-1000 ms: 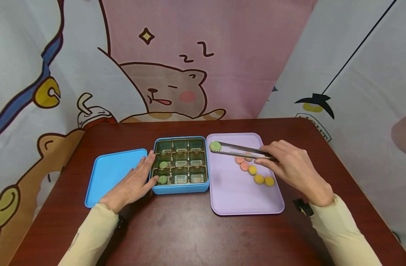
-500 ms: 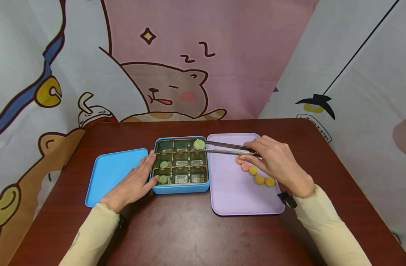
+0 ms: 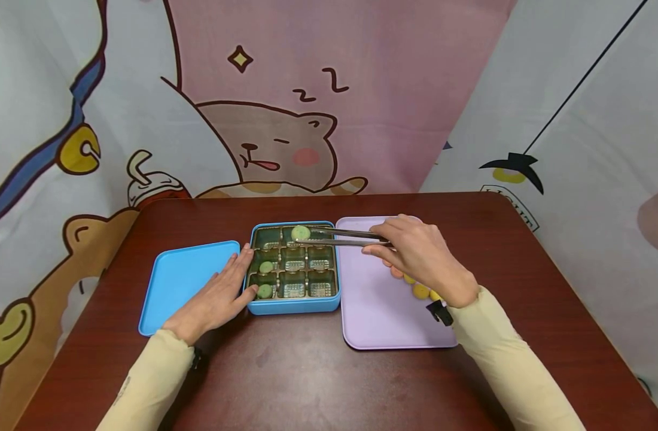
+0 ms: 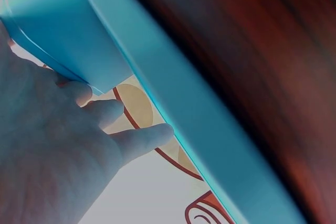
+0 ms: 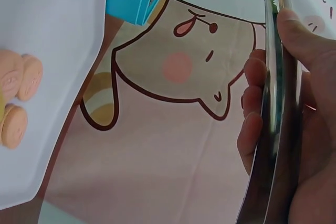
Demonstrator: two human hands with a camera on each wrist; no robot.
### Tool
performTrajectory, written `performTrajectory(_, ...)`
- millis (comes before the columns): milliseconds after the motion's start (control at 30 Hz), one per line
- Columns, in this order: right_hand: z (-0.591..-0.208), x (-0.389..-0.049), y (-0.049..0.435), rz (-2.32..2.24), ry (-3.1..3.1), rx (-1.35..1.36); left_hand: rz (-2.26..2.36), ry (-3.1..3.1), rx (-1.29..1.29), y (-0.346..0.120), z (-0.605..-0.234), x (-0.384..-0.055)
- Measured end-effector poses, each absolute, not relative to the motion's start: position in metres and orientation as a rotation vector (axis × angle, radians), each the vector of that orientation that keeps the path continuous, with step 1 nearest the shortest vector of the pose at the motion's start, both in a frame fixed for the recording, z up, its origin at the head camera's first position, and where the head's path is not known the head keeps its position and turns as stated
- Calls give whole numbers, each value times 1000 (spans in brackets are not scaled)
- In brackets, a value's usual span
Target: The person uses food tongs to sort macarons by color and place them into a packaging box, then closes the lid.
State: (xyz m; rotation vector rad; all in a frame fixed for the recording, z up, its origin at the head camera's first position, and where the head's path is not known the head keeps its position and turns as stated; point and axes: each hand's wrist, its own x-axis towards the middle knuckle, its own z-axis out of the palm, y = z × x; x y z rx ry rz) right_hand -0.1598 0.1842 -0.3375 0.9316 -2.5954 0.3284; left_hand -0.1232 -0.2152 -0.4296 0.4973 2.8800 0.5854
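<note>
My right hand (image 3: 417,251) grips a pair of metal tongs (image 3: 350,233), whose tips pinch a green round cookie-like piece (image 3: 300,233) above the back row of the blue box (image 3: 294,307). In the right wrist view the tongs (image 5: 278,103) run between thumb and curled fingers. Inside the box sits a divided tray with several compartments. Two more green pieces lie in its left column, one in the middle compartment (image 3: 266,267) and another in the front compartment (image 3: 264,291). My left hand (image 3: 213,302) rests against the box's left side with its fingers extended.
A blue lid (image 3: 183,281) lies left of the box, partly under my left arm. Right of the box is a lilac tray (image 3: 393,326) with yellow pieces (image 3: 421,291) and pink pieces (image 5: 14,124), partly covered by my right hand. A patterned cloth (image 3: 404,90) hangs behind the table.
My right hand has moved left with the tongs, carrying the green piece from over the lilac tray to above the box's back row. The left hand has stayed in place.
</note>
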Motion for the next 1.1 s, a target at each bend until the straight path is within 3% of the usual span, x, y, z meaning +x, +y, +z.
performTrajectory(1100,-341,-196,136,262,-2628,1016,587,2890,506,-214,-429,-123)
